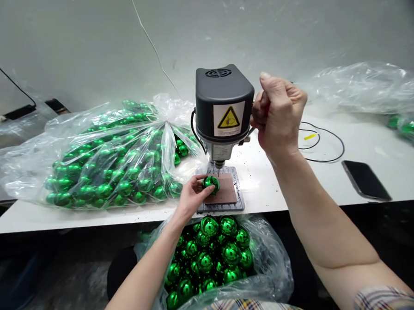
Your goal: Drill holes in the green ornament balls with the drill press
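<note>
Between the thumb and fingers of my left hand [194,193] is a shiny green ball [211,185]. It sits over a brown board [226,189] on the grey metal base [240,194] of a small drill press [223,105]. The thin drill bit [219,171] points down close beside the ball; whether they touch I cannot tell. Up at the machine's right side, my right hand [280,110] is closed around the drill press lever [251,131], which is mostly hidden by the fingers. A yellow warning label [228,119] faces me on the housing.
A large clear bag [99,154] of green balls lies on the white table [260,195] at left. Below the table edge, an open bag [273,269] holds more balls. At right are a phone [366,180], a black cable [342,148] and another plastic bag [366,87].
</note>
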### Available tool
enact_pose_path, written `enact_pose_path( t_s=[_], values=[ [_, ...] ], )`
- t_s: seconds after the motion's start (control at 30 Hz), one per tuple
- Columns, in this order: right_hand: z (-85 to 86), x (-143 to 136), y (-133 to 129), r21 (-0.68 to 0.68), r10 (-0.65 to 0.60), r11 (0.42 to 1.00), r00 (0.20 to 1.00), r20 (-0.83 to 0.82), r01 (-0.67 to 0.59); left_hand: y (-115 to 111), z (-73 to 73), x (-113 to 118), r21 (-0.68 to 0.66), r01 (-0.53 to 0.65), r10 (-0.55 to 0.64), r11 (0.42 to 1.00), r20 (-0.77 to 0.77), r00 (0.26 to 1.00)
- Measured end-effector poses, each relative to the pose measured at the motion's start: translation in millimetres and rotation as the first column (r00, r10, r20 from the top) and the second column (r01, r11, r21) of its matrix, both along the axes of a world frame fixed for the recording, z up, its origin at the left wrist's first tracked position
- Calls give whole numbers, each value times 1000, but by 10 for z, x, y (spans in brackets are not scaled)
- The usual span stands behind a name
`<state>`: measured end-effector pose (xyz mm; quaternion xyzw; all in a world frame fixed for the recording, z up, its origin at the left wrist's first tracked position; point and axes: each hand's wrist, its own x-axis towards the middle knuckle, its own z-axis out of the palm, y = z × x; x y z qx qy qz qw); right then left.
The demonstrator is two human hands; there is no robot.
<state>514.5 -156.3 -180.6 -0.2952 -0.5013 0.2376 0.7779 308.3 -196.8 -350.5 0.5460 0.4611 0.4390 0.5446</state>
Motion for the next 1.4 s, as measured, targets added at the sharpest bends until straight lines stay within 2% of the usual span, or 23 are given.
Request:
enact_pose_path(
  t_s=[0.1,0.2,0.37,0.47,0.6,0.7,0.8,0.93,1.07,1.23,1.4],
  values=[
    [-16,26,16,-12,-3,1000,1000,-6,3,37,-158,83,38,-28,29,999,-40,999],
    [-15,24,15,-21,-15,1000,1000,-5,15,140,-239,131,81,-31,35,996,-46,998],
    [-3,3,-4,-40,-16,999,1000,-27,15,234,-283,166,136,18,-5,990,-97,995],
    [6,-7,-19,-44,-4,999,999,-39,2,204,-318,184,228,69,-31,971,-165,986],
    [17,-22,-55,-35,-8,999,1000,-28,7,137,-368,215,353,92,-7,931,-235,972],
    [12,-51,-118,-22,-29,999,998,-50,28,117,-386,226,377,110,-20,920,-236,972],
    [-29,-95,-224,53,-42,997,995,-86,47,121,-382,221,369,121,-35,921,-231,972],
    [-176,-146,-407,175,-81,981,995,-54,90,127,-367,214,355,120,-36,927,-236,971],
    [-429,-149,-525,251,-100,963,995,1,97,124,-366,216,344,114,-41,932,-213,976],
    [-728,-72,-468,406,-173,908,977,126,108,127,-375,219,337,114,-43,935,-211,977],
    [-910,11,-397,517,-182,855,961,210,49,123,-365,197,331,125,-54,935,-216,975]
  ],
)
